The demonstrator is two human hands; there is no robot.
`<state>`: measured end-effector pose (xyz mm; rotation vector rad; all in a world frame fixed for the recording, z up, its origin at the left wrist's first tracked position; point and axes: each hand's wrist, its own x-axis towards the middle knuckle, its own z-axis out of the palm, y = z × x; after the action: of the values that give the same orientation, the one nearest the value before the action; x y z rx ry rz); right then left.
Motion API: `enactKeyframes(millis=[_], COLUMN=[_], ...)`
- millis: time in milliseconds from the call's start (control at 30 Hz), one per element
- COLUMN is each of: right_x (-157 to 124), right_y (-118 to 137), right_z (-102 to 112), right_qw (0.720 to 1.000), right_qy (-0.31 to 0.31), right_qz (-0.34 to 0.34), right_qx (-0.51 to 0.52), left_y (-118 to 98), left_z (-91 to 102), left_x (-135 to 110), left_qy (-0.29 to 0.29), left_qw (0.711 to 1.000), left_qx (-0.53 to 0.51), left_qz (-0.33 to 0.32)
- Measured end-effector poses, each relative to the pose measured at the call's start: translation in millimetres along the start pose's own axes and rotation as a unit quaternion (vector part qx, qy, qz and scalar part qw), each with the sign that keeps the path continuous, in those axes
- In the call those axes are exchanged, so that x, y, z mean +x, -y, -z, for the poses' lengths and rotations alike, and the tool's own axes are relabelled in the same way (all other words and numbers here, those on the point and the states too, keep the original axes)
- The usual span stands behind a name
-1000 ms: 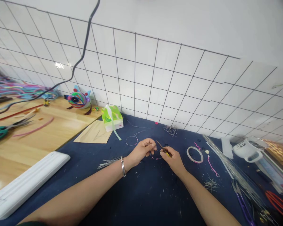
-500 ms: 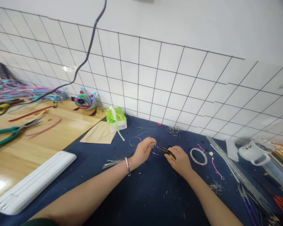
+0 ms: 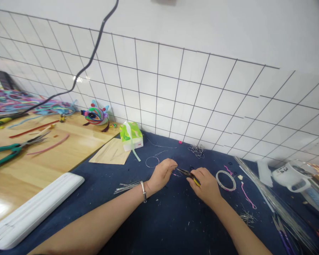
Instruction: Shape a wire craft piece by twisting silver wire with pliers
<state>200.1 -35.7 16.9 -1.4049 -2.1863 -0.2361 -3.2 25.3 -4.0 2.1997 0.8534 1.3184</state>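
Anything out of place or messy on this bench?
Nothing damaged. Wire offcuts and pale specks litter the blue cloth, and a wire tangle lies by the wall. The right hand grips pliers; the left hand pinches at their tip.

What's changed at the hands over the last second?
The right hand has tipped the pliers from pointing up to lying flat, tips toward the left hand, and both hands have sunk toward the blue cloth. Nothing taken up or let go: the left still pinches the wire piece. Tape ring and tissue box stay put.
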Motion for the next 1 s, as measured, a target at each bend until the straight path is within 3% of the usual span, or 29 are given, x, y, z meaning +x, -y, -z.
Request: enactKeyframes(millis=[400, 733, 1000], right_x=[2.2, 4.8, 5.5], right_y=[0.6, -8.5, -2.7], right_z=[6.4, 9.7, 11.1], right_qw=[0.997, 0.995, 0.995], right_qy=[0.003, -0.006, -0.018], right_qz=[-0.012, -0.006, -0.001], right_qx=[-0.073, -0.103, -0.101], left_y=[-4.7, -2.8, -0.8], left_z=[-1.8, -2.1, -4.1], left_x=[0.6, 3.0, 2.6], left_qy=[0.019, -0.031, -0.042], left_qw=[0.999, 0.994, 0.993], left_qx=[-0.025, -0.048, -0.046], left_qz=[0.038, 0.095, 0.097])
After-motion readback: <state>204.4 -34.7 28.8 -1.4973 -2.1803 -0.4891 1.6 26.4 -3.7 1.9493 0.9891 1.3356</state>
